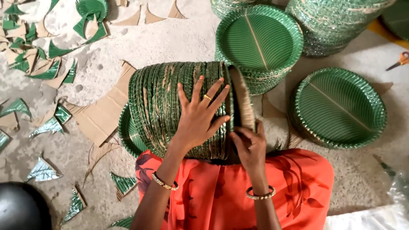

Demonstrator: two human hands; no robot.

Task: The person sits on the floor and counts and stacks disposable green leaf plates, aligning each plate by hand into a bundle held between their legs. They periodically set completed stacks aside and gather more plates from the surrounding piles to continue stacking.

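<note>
Stack of plates (179, 106) sits sideways on the lap at frame centre, so its edges face me. My left hand (200, 115) is spread flat on top, steadying it; the right hand (249, 147) pinches the end plate (243, 96), peeling it away.

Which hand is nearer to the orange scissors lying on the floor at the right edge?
The right hand. It grips the end plate of the sideways plate stack, on the side toward the scissors. The left hand lies flat on the stack, farther away.
</note>
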